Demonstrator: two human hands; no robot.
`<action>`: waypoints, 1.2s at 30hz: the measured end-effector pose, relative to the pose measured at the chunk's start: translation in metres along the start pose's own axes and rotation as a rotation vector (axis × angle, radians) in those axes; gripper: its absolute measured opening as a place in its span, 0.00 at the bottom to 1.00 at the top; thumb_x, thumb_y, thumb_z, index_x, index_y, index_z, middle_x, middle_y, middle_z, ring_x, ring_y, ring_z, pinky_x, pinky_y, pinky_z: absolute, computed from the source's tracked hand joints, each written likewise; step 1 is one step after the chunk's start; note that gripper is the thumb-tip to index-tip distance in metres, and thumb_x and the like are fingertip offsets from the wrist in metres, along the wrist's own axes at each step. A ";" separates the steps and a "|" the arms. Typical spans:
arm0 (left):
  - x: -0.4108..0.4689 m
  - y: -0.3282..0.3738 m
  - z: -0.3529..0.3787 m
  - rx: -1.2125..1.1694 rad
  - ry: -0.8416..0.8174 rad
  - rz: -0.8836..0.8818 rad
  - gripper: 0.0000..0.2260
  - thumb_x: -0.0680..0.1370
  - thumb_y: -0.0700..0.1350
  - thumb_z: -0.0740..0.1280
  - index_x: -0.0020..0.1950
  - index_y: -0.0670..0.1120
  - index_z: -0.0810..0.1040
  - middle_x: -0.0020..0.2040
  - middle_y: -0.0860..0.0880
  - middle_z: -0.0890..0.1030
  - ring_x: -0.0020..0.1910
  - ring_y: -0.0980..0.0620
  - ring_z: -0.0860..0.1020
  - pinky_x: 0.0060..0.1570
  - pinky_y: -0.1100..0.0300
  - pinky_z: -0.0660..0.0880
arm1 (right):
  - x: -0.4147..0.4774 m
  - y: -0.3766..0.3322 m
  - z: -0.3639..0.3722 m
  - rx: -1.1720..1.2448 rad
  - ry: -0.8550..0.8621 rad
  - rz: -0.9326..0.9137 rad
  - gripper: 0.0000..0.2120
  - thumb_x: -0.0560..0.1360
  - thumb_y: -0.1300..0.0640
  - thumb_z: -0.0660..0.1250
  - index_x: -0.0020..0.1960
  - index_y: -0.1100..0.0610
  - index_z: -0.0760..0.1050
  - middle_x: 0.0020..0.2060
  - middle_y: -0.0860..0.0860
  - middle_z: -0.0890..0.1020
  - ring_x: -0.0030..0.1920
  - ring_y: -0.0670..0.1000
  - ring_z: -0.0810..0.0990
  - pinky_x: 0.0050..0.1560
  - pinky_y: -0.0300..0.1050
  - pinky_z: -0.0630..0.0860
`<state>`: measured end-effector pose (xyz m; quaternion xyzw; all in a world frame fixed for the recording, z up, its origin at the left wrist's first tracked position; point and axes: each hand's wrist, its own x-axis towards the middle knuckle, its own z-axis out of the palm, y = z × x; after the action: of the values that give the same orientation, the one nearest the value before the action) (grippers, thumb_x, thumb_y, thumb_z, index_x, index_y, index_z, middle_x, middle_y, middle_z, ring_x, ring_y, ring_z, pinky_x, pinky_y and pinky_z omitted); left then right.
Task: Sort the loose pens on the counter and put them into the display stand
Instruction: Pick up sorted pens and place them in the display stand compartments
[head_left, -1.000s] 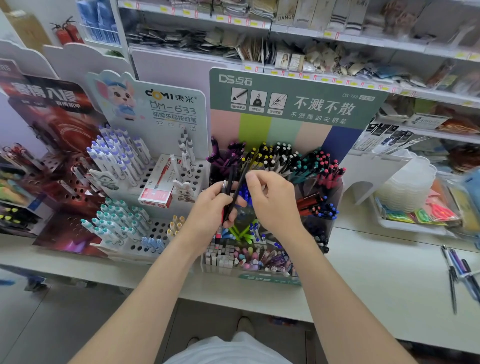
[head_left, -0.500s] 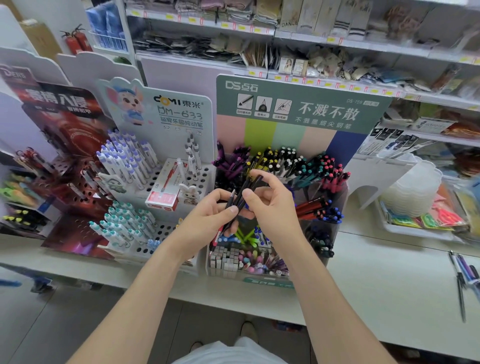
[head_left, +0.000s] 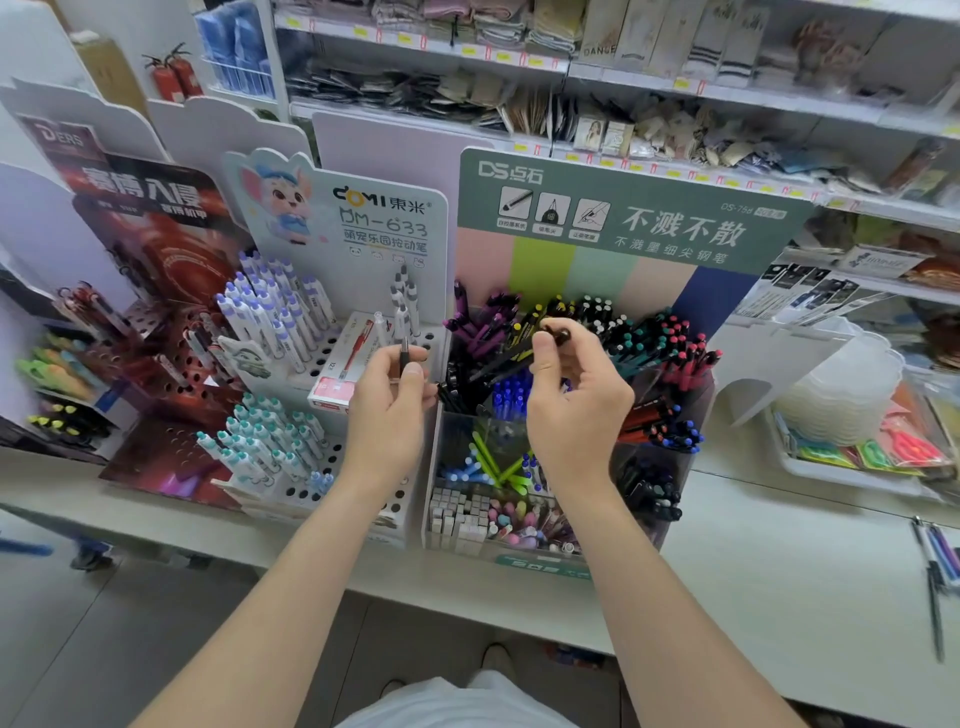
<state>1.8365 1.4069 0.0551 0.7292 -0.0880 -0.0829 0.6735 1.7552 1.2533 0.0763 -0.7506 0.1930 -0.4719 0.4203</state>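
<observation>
Working at the display stand (head_left: 649, 228).
My left hand (head_left: 389, 415) is pinching one pen (head_left: 404, 353) upright just left of it; my right hand (head_left: 576, 410) is pinching a black pen (head_left: 511, 358) slanted above it.

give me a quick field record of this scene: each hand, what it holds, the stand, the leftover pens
left hand: pinches a dark pen upright, in front of the white stand
right hand: pinches the end of a second dark pen above the display stand's upper rows
display stand: green header, compartments of pens grouped by cap colour
loose pens: a few lying on the counter, far right
</observation>
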 end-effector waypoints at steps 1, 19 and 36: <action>0.002 0.000 -0.001 -0.019 -0.012 -0.016 0.09 0.88 0.42 0.60 0.62 0.48 0.79 0.54 0.48 0.82 0.51 0.50 0.85 0.59 0.46 0.84 | 0.002 0.000 0.004 -0.042 -0.035 -0.067 0.06 0.84 0.58 0.70 0.58 0.58 0.84 0.45 0.48 0.86 0.42 0.46 0.83 0.44 0.45 0.81; 0.008 0.007 0.003 -0.300 -0.004 -0.252 0.15 0.87 0.35 0.57 0.70 0.48 0.71 0.38 0.45 0.80 0.33 0.49 0.77 0.42 0.52 0.79 | -0.026 0.040 0.028 -0.895 -0.315 -0.379 0.13 0.86 0.47 0.63 0.66 0.47 0.81 0.60 0.57 0.76 0.53 0.61 0.71 0.50 0.56 0.69; -0.018 0.050 0.106 -0.413 -0.402 -0.237 0.08 0.89 0.47 0.61 0.62 0.43 0.68 0.50 0.41 0.88 0.51 0.43 0.87 0.59 0.41 0.82 | 0.001 -0.014 -0.065 0.542 0.113 0.634 0.09 0.83 0.55 0.71 0.53 0.61 0.84 0.37 0.53 0.85 0.38 0.51 0.82 0.38 0.42 0.81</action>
<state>1.7929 1.3048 0.0967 0.5510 -0.1152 -0.3193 0.7624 1.6974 1.2315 0.1011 -0.4895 0.3061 -0.3933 0.7156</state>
